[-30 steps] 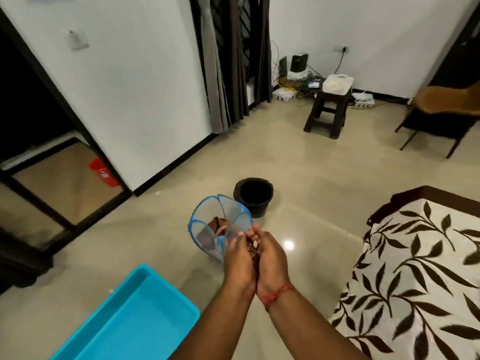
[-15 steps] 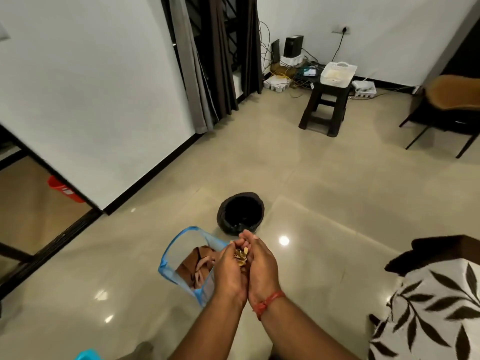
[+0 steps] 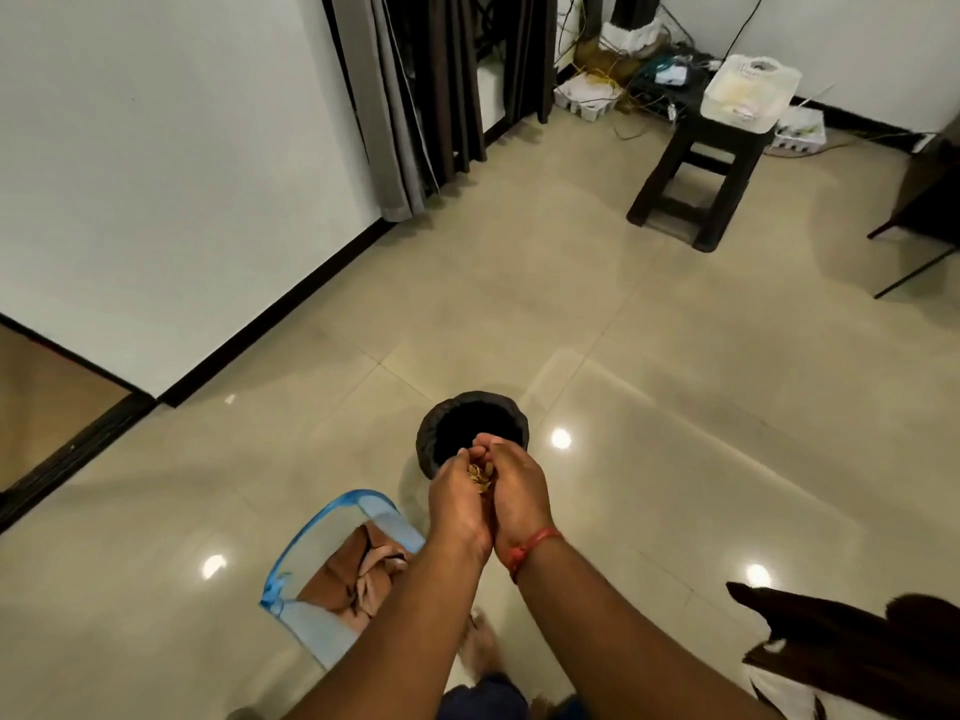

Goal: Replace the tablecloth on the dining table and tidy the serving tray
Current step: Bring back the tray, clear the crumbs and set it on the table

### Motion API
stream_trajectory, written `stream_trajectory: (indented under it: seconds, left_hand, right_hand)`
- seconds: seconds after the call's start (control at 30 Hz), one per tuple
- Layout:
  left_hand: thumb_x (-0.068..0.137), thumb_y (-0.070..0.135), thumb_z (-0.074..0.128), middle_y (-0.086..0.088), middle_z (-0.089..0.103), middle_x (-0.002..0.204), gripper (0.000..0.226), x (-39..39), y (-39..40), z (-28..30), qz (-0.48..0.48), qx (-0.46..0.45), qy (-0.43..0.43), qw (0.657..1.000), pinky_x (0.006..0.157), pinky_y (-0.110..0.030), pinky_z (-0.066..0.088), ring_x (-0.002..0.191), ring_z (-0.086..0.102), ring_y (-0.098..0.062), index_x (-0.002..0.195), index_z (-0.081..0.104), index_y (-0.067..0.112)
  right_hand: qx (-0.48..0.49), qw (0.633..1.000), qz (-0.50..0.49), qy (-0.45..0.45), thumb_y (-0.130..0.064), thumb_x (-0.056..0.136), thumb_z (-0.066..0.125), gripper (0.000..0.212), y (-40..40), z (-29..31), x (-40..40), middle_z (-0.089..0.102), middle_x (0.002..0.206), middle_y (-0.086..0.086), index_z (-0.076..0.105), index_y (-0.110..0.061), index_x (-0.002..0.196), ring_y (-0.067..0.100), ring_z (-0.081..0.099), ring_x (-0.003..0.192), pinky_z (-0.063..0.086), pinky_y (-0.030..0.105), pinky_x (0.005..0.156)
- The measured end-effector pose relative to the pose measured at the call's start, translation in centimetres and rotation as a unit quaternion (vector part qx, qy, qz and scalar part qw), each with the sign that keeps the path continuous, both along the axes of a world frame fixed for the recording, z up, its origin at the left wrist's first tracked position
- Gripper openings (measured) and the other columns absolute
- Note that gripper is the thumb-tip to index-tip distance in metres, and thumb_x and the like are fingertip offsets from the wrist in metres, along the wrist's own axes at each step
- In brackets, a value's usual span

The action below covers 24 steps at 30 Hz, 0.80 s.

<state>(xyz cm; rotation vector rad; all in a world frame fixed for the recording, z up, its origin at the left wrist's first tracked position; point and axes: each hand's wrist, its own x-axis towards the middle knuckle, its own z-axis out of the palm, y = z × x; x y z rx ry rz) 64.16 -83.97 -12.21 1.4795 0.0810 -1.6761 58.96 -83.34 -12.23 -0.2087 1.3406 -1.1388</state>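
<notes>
So, both hands are cupped side by side over the floor, little-finger edges pressed together, and between them sits a small heap of yellowish scraps [image 3: 479,475] (shells or peels, too small to tell which). Left hand [image 3: 460,504] has its fingers curled up around the left side of the heap, right hand [image 3: 517,493] curls around the right side, fingertips nearly meeting at the far end; a red thread [image 3: 532,548] is tied round the right wrist. Hands hang above the near rim of a black bin [image 3: 470,426], which stands on the tiled floor [image 3: 675,407] lined with a dark bag, its inside too dark to read. Just to the left and nearer the camera is a blue mesh basket [image 3: 332,537], with crumpled brown and pinkish cloth [image 3: 358,569] bunched inside it, partly hidden by the left forearm. At bottom right a corner of the table [image 3: 841,646] shows, dark cloth edge hanging with a bit of white cloth under it; well apart from the hands. A bare foot [image 3: 480,646] is visible below the arms. Farther off, a dark stool [image 3: 696,168] stands by the back wall with a white lidded box [image 3: 748,90] on top, tangled cables and power strips [image 3: 613,85] behind it. Grey and dark curtains [image 3: 415,96] hang at upper middle, white wall [image 3: 156,174] at left with black skirting.
</notes>
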Motion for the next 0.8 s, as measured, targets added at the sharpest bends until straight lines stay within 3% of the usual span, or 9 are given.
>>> stream_trajectory:
  seconds: [0.1,0.2,0.27,0.33,0.4,0.47,0.57,0.7,0.8]
  left_hand:
    - [0.089,0.022,0.054,-0.020,0.071,0.110,0.033,0.3,-4.3,-4.6,-0.019,0.045,-0.046,0.998,0.081,-0.036,0.053,0.104,0.067,-0.033,0.112,0.069,0.003]
    - [0.081,0.031,0.056,-0.013,0.070,0.112,0.042,0.5,-8.1,-10.8,-0.050,0.086,-0.094,0.991,0.095,-0.038,0.050,0.104,0.065,-0.028,0.113,0.066,0.005]
    - [0.087,0.032,0.054,-0.017,0.069,0.113,0.039,0.3,-10.3,-14.1,-0.061,0.101,-0.085,0.989,0.099,-0.041,0.049,0.105,0.064,-0.031,0.111,0.066,0.004]
    - [0.096,0.028,0.047,-0.017,0.069,0.104,0.031,-0.2,-12.7,-17.7,-0.079,0.107,-0.096,0.986,0.093,-0.039,0.050,0.095,0.064,-0.029,0.100,0.065,0.002]
    - [0.099,0.023,0.044,-0.015,0.068,0.096,0.029,-0.6,-15.1,-21.4,-0.086,0.121,-0.115,0.982,0.085,-0.036,0.050,0.091,0.064,-0.029,0.093,0.065,0.004]
    - [0.100,0.020,0.044,-0.021,0.069,0.100,0.029,-1.0,-17.2,-25.8,-0.087,0.131,-0.115,0.981,0.078,-0.034,0.052,0.098,0.065,-0.034,0.096,0.068,0.004]
    - [0.097,0.017,0.048,-0.022,0.069,0.102,0.026,-1.1,-19.4,-31.8,-0.066,0.156,-0.105,0.980,0.068,-0.031,0.052,0.093,0.067,-0.032,0.103,0.070,0.004]
    - [0.098,0.031,0.050,-0.019,0.071,0.109,0.038,-0.7,-21.3,-39.6,-0.038,0.173,-0.060,0.982,0.075,-0.033,0.052,0.103,0.066,-0.032,0.115,0.069,0.004]
    - [0.103,0.038,0.047,-0.004,0.070,0.085,0.034,-0.4,-22.3,-41.8,-0.038,0.162,-0.036,0.985,0.084,-0.036,0.050,0.087,0.065,-0.023,0.104,0.068,0.011]
  right_hand:
    - [0.043,0.998,0.031,0.029,-0.009,0.094,0.053,0.023,-4.2,-4.5,-0.1,0.075,0.100,0.012,0.076,-0.011,0.101,0.027,0.071,0.097,0.058,0.038,0.090]
    - [0.083,0.994,0.054,0.050,-0.010,0.094,0.056,0.021,-8.0,-10.1,0.0,0.075,0.101,0.011,0.076,-0.016,0.096,0.025,0.071,0.098,0.057,0.036,0.090]
    - [0.099,0.989,0.087,0.067,-0.019,0.090,0.060,0.017,-10.3,-14.2,-0.1,0.074,0.107,0.009,0.077,-0.023,0.094,0.024,0.069,0.103,0.054,0.040,0.097]
    - [0.115,0.984,0.117,0.075,-0.027,0.085,0.062,0.017,-12.8,-19.0,-0.3,0.073,0.109,0.008,0.077,-0.029,0.091,0.024,0.068,0.105,0.053,0.044,0.100]
    - [0.133,0.978,0.137,0.086,-0.022,0.089,0.062,0.016,-15.1,-22.8,-0.8,0.074,0.107,0.007,0.076,-0.028,0.085,0.023,0.068,0.103,0.053,0.044,0.099]
    - [0.148,0.974,0.145,0.089,-0.017,0.091,0.061,0.021,-17.4,-27.1,-1.3,0.075,0.102,0.006,0.075,-0.029,0.080,0.024,0.069,0.101,0.053,0.044,0.099]
    - [0.176,0.968,0.161,0.081,-0.014,0.091,0.059,0.026,-19.9,-34.2,-1.9,0.076,0.099,0.008,0.075,-0.028,0.075,0.026,0.070,0.098,0.054,0.045,0.097]
    - [0.218,0.963,0.148,0.050,-0.008,0.083,0.059,0.026,-22.1,-42.7,-1.6,0.075,0.098,0.013,0.078,-0.023,0.072,0.034,0.069,0.101,0.053,0.047,0.098]
    - [0.222,0.959,0.167,0.059,-0.009,0.088,0.052,0.023,-22.7,-45.9,-1.4,0.072,0.091,0.015,0.073,-0.018,0.084,0.036,0.068,0.094,0.053,0.044,0.082]
